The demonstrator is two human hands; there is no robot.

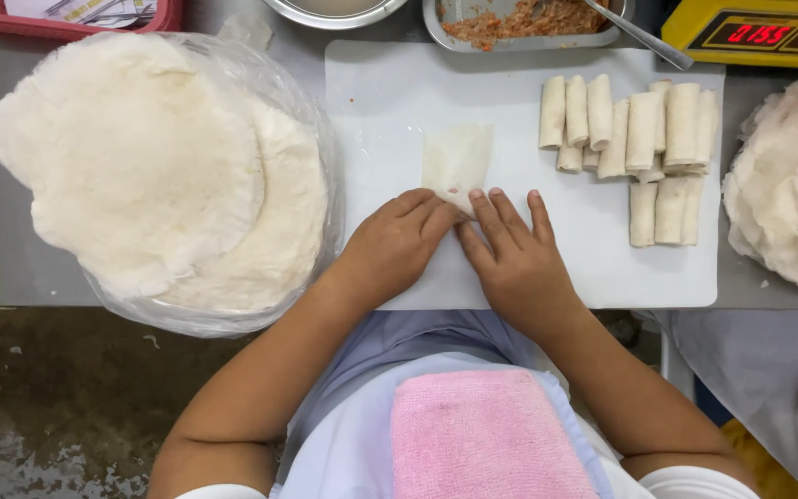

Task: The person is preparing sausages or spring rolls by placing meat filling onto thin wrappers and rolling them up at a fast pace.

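Biggest thing in shot was the grey table point(48, 277), with a white cutting board point(547, 268) lying on it right under both hands. Off to the left of the left hand sat a huge stack of round white wrappers point(140, 176) in clear plastic, and well out past the right hand was a second pile of wrappers point(791, 185). Beyond the right hand's fingertips, up and to the right, lay a batch of finished rolls point(639, 139) — neat little cylinders, side by side. Further back were a metal tray of reddish filling point(528, 20) with a spoon point(639, 35) in it and a yellow scale point(768, 32).

The wrapper being rolled point(456, 159) lay just ahead of both sets of fingertips, its near edge tucked under them. The left hand point(397, 242) was curled loosely, fingers pressing down on that near edge; the right hand point(514, 259) was flatter, fingers spread and touching the same edge. Neither really gripped anything — more pinning and pushing. Whether filling was already inside I couldn't tell, the fingers covered that bit.

That sheet looked thin, limp and light, probably easy to tear, so I'd say handle it by the near edge with flat fingertips. The floor below looked like worn, stained concrete.
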